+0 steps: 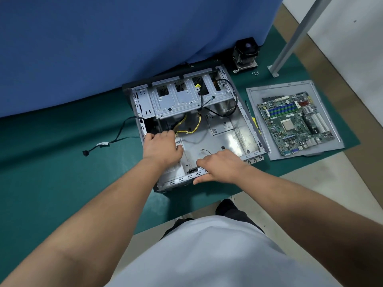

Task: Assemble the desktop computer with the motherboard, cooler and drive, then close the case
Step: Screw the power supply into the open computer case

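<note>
The left hand (162, 147) reaches into the open case (244, 129), its fingers (165, 134) curled down among the yellow wires (187, 129) near the left wall; whether they actually pinch a wire I cannot tell from here. The right hand (219, 165) rests on the case's near rim, fingers bent over the edge and thumb underneath, seemingly steadying the box and holding no loose part.

The case lies on its side on a green mat (62, 152) on the floor, its floor panel bare: no board fitted yet. A black cable (116, 139) trails out over the left wall onto the mat. The drive cage (176, 98) sits at the far end.

The motherboard (294, 121) waits well to the right of the case, lying flat on the grey side panel (255, 100). The cooler (246, 54) stands beyond the case's far corner, with a few screws (255, 73) just beside it.

The board looks light and stiff, but fragile, I'd say; it wants lifting by its bare edges, both hands, keeping off the socket and slots. The cooler is likely the heavier lump, best taken by its sides, away from the fins' base. The loose wires are soft and should be swept aside first, or they may get trapped underneath the board.
</note>
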The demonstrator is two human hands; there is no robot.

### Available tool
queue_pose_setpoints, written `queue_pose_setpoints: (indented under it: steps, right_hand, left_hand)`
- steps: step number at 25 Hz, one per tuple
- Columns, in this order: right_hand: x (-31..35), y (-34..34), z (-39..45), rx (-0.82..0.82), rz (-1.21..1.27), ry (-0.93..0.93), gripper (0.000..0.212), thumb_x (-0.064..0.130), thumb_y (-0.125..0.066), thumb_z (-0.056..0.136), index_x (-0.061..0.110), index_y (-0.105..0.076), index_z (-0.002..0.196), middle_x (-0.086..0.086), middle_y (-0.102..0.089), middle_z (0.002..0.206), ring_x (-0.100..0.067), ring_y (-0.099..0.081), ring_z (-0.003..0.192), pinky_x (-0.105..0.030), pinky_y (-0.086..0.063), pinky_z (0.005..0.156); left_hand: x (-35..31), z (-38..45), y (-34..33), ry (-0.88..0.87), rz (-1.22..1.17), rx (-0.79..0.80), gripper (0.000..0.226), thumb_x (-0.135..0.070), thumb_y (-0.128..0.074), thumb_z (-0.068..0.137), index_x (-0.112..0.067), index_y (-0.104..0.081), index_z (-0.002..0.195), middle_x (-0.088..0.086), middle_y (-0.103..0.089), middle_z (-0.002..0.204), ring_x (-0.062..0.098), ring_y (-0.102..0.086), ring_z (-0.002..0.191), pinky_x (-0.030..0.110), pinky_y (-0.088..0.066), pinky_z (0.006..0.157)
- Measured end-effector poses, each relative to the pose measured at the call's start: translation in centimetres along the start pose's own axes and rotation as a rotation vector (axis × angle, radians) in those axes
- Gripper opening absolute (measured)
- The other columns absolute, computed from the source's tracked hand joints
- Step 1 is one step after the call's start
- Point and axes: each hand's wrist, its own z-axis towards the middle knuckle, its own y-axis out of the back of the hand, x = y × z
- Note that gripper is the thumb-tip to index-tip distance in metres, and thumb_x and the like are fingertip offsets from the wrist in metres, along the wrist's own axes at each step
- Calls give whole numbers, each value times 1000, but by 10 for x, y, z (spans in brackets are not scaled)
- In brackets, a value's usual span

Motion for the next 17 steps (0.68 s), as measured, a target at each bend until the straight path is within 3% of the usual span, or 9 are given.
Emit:
queue_pose_setpoints:
  steps: [7,10,12,14,17]
  right_hand:
    - [2,-3,-1,4,-8,-49,79,94,-21,79,25,-51,103,0,-65,91,-29,-66,76,-32,-32,51]
    - [0,4,-2,109,134,-100,84,94,-28,78,29,-56,122,2,-65,118,-24,-65,102,-34,-42,67]
    - [-9,21,-1,177,377,-128,80,90,-36,80,33,-55,133,8,-56,137,-18,-59,117,-33,-41,81]
    - [-38,48,0,124,572,-164,69,81,-43,87,33,-56,135,10,-52,142,-13,-56,121,-31,-43,90]
    - [-117,96,-2,-104,634,-278,47,61,-53,95,29,-64,127,9,-62,126,-7,-60,110,-29,-49,97]
  left_hand:
    - [-5,-4,2,35,14,11,37,-47,-40,94,-20,-53,115,1,-61,108,24,-58,101,41,-32,92]
    - [-5,-3,3,39,-2,48,39,-51,-38,97,-22,-53,119,1,-61,112,23,-58,106,41,-32,95]
    - [-2,1,8,61,-45,84,40,-54,-37,99,-26,-54,121,-2,-63,113,22,-60,108,41,-33,97]
    - [-1,8,16,76,-116,37,36,-53,-37,101,-28,-58,117,-4,-66,108,21,-62,102,42,-38,93]
    - [-14,36,36,29,-236,-177,22,-40,-47,101,-27,-63,108,-5,-68,99,23,-64,94,40,-45,79]
